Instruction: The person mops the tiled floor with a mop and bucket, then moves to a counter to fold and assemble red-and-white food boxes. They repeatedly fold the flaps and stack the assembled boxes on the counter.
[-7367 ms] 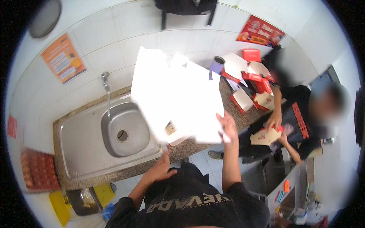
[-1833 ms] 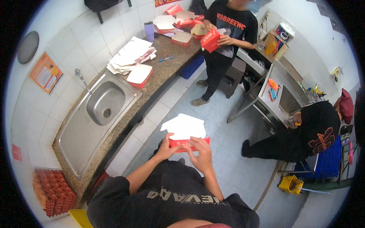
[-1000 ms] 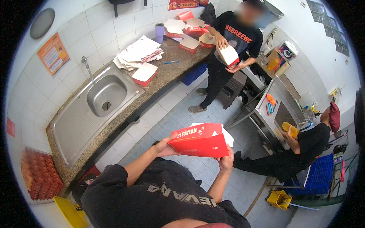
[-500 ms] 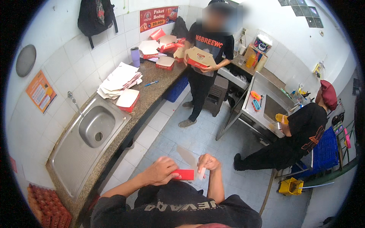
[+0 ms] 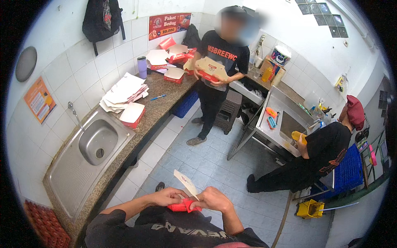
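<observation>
Close to my chest, a partly folded red cardboard food box [image 5: 178,206] is held between my two hands, its pale lid flap [image 5: 186,183] standing up at a slant. My left hand [image 5: 169,196] is closed on the box's left side, fingers bent over the edge. At the right corner, my right hand [image 5: 214,200] pinches the red cardboard with thumb and fingers. The far fingertips of both hands are partly hidden. On the counter's edge sits a folded box [image 5: 132,114] beside a stack of flat box blanks [image 5: 124,93].
A steel sink [image 5: 101,144] is set in the granite counter [image 5: 159,89] at left, with folded boxes [image 5: 174,75] farther along. One co-worker [image 5: 219,58] stands ahead holding a box; another [image 5: 326,153] holds a yellow thing by a steel sink table [image 5: 273,132]. A yellow bucket [image 5: 310,208] stands right.
The box has tilted and its red sides now bend inward. My right hand has moved left onto its corner, and the lid flap leans differently. The whole view has shifted slightly.
</observation>
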A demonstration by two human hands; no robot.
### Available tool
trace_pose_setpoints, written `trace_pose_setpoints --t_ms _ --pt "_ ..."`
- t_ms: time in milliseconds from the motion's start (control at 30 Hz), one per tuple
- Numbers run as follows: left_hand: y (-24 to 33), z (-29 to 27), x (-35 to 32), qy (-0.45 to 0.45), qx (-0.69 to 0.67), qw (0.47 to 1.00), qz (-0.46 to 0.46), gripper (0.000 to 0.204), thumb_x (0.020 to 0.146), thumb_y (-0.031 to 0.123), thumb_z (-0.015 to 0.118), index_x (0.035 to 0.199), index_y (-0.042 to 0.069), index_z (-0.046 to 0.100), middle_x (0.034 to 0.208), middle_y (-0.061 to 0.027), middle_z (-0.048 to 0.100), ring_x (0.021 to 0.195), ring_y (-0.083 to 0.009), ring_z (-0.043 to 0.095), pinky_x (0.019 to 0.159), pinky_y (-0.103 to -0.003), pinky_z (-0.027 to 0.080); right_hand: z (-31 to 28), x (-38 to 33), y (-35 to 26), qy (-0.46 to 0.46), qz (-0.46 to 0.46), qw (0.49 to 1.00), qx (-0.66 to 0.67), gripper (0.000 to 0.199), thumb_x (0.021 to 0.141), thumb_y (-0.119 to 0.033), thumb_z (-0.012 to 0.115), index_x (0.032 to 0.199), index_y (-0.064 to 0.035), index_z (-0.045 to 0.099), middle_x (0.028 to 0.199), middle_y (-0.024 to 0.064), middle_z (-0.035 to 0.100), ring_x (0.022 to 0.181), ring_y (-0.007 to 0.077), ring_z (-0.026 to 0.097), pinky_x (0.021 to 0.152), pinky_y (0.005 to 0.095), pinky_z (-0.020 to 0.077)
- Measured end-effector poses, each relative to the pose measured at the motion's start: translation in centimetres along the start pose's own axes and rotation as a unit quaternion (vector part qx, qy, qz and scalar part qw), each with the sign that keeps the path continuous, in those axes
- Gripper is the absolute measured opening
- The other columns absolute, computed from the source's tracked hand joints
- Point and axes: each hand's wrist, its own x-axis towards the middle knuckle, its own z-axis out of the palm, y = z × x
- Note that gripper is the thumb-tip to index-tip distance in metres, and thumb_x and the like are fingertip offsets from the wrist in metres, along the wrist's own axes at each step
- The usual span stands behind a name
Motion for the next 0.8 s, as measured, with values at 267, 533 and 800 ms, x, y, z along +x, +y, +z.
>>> trace_pose_setpoints --t_ms 267,533,800 --pt "2.5 1.7 -2.0 0.173 0.189 0.966 0.026 0.031 0.095 0.017 0.061 0.123 0.007 0.067 0.107 -0.0186 0.071 0.098 -0.0221 0.068 0.087 -0.035 0.051 3.6 0.1 1.1 0.272 0.032 0.961 0.028 0.019 0.085 -0.024 0.076 0.093 -0.0069 0.078 0.061 0.0139 0.065 0.051 0.0237 0.064 0.051 0.0331 0.0507" --pt "4.1 2.6 -2.4 0.184 0.286 0.935 0.1 0.034 0.092 0.011 0.059 0.125 0.003 0.056 0.101 -0.0222 0.07 0.102 -0.0397 0.064 0.09 -0.045 0.049 4.9 0.7 2.5 0.155 -0.075 0.983 0.061 0.025 0.083 -0.022 0.077 0.103 -0.0064 0.077 0.063 0.0171 0.063 0.052 0.0261 0.063 0.051 0.0348 0.0493" --pt "5.0 2.8 -2.5 0.211 0.298 0.922 0.129 0.043 0.093 0.01 0.059 0.132 0.001 0.043 0.104 -0.0196 0.07 0.105 -0.0413 0.063 0.09 -0.047 0.047 2.7 0.8 1.9 0.093 -0.016 0.992 -0.079 0.041 0.098 -0.038 0.056 0.129 -0.0126 0.063 0.06 0.018 0.06 0.055 0.0346 0.062 0.054 0.0443 0.047"
